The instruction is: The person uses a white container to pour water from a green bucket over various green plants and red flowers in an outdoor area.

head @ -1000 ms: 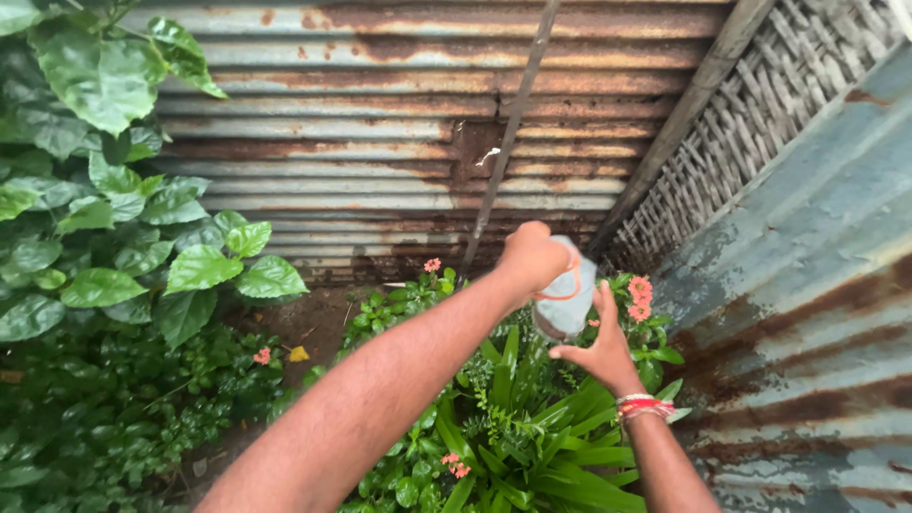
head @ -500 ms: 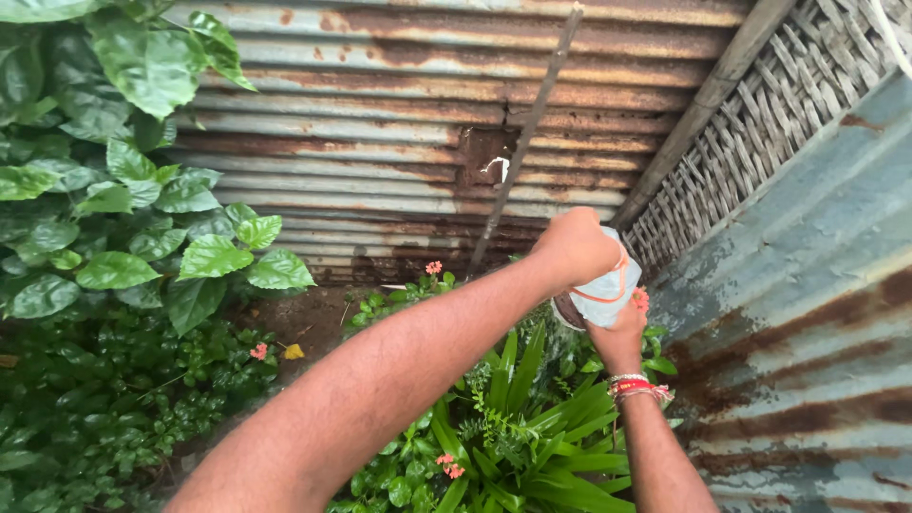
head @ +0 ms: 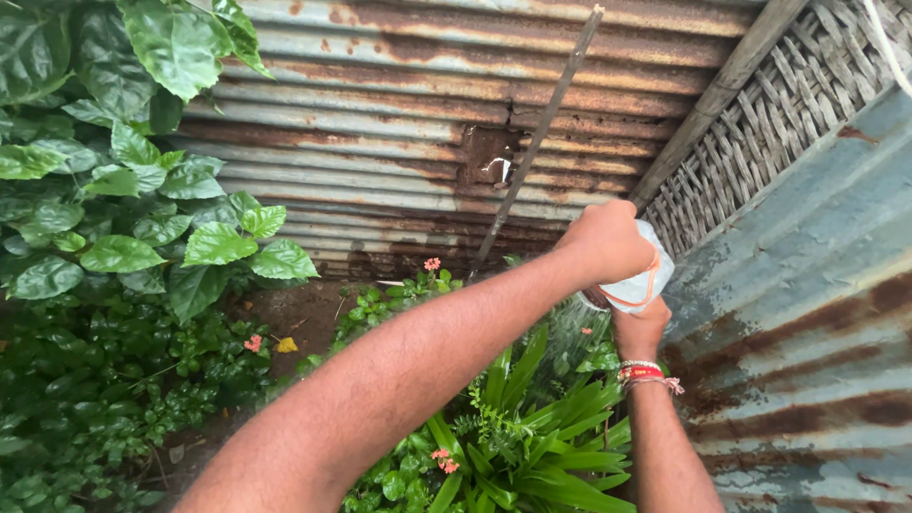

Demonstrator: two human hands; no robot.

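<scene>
Head view, looking down into a corner of a garden bed. The left hand [head: 608, 242], clenched into a fist, gripped the upper part of a pale translucent plastic bottle [head: 638, 282] with an orange band, tilted over the plants; the fist covered the bottle's top, so its shape there could not be made out. The right hand [head: 639, 328] was closed around the bottle from below, its fingers largely hidden behind the bottle and the left wrist; a red and white thread bracelet [head: 644, 373] circled the right wrist. The bottle's lower end was dark and hard to read, and faint streaks beneath it, over the long-leaved green plant [head: 532, 446], might have been falling water, though this could not be told for certain. Small pink flowers [head: 432, 265] stood just beyond the left forearm, and more showed low among the leaves. A rusted corrugated metal sheet [head: 399, 123] closed the far side, with a thin leaning pole [head: 541, 142] against it. A woven cane panel [head: 798, 104] and a second rusted sheet [head: 817, 313], cut off by the frame, stood at the right. A broad-leaved shrub [head: 114, 190] filled the left, its top cropped.
</scene>
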